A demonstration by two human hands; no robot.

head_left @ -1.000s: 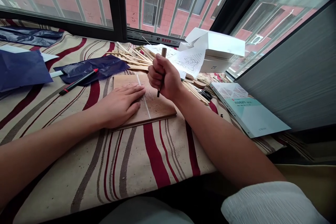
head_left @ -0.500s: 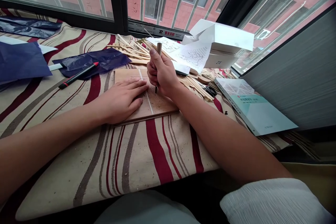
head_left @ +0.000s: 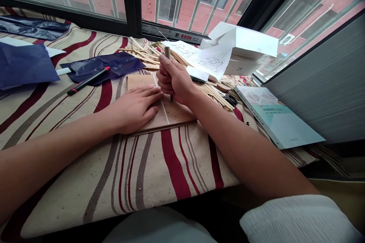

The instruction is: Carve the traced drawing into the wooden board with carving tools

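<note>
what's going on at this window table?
A person is working on a wooden board with both bare hands. The right hand grips a slim tool in a fist, its lower end pointing down at the board; whether it touches is hard to tell. The left hand lies flat on the board, which carries small crumbs. A marker lies to the left, a book to the right.

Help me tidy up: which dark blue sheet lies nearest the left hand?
The rightmost sheet, with the red-tipped marker lying partly across it; the front-left sheet and back-left sheet lie farther from the left hand.
</note>
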